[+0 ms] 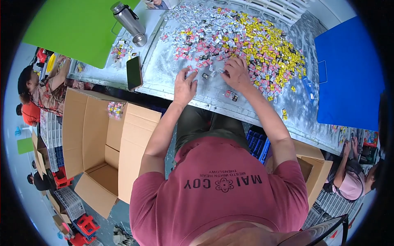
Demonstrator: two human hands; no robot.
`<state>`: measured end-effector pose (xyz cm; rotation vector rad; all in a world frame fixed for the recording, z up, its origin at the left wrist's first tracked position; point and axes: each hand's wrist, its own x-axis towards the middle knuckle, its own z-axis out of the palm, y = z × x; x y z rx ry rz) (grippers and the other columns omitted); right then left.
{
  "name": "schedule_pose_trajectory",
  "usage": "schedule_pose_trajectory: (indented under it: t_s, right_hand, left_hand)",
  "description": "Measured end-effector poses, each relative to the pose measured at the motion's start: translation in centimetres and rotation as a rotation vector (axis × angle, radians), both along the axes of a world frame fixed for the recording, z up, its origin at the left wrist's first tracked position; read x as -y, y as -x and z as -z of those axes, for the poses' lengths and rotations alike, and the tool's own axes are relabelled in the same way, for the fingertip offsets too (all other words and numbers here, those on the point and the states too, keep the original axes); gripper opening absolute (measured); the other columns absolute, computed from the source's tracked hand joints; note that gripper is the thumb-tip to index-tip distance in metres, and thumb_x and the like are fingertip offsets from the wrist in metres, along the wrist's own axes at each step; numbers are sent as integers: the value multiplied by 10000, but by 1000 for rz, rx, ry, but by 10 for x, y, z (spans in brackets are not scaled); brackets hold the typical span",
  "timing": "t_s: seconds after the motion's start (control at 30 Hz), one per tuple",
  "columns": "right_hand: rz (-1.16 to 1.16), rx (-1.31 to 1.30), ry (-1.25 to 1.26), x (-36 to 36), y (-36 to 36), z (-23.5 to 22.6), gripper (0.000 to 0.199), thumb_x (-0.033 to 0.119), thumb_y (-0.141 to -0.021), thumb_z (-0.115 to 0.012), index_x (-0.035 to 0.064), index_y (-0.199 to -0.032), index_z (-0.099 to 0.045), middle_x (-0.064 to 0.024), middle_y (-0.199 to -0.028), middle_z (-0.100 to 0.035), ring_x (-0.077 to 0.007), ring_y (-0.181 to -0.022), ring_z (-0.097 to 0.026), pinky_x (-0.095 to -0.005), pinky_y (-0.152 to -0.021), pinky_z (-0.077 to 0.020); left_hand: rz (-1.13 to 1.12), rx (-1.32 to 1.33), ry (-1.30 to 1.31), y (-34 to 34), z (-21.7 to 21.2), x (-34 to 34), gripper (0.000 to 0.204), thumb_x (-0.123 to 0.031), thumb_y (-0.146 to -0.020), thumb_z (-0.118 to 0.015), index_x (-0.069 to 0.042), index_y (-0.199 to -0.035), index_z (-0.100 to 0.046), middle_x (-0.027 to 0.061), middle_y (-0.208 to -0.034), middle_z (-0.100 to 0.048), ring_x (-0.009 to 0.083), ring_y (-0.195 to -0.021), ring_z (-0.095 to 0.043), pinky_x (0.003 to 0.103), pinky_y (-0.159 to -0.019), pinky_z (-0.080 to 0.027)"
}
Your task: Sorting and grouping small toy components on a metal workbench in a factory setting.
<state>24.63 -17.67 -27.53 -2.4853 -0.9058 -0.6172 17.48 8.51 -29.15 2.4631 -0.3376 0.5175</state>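
Legible black lettering [200, 184], inverted in view, flanks a flower emblem [224, 185] on the maroon shirt [221, 209], by the bench's [158, 84] near edge.

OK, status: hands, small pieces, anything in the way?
Left hand beside loose pink pieces; right hand at near edge of mixed pile; phone off left, clear of both hands.

We list one loose lot: small rectangular tiles [238, 43], yellow, pink, white and some black, strewn overlapping across the desk [158, 74], yellow mostly at right.
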Motion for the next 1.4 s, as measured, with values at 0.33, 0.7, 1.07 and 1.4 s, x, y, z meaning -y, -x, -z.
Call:
schedule_pose_trajectory:
  t_s: [0.33,0.7,1.07,1.4]
  right_hand:
    - [-141,-66,-17,-34,10,-10,327,225,-730,-804,144,-1038,-729,-29,-1067,-629,-263,-1163,-524,-516,-1102,-335]
    - [-180,-151,50,-52,7,7,185,198,-752,-759,161,-934,-748,-22,-959,-634,-235,-1098,-559,-493,-1079,-333]
    - [-72,-138,22,-39,16,-1,251,193,-729,-771,145,-971,-727,-29,-1031,-640,-244,-1132,-554,-488,-1087,-324]
    - [-133,-272,-92,-40,9,7,263,164,-760,-733,145,-1023,-738,-51,-1077,-701,-262,-1139,-587,-471,-1044,-371]
  left_hand:
    - [-32,-100,142,0,4,-4,324,-15,-820,-718,-39,-1143,-700,148,-1036,-617,320,-922,-618,396,-825,-512]
    - [28,-155,290,-7,0,7,283,-27,-793,-762,-49,-1069,-699,144,-988,-630,306,-789,-638,395,-724,-537]
    - [49,-137,265,-13,1,11,384,-79,-756,-838,-43,-1123,-727,99,-969,-629,213,-685,-600,332,-665,-525]
    - [137,-148,229,-28,4,16,347,-65,-767,-814,-48,-1104,-732,98,-969,-604,215,-728,-607,341,-693,-532]
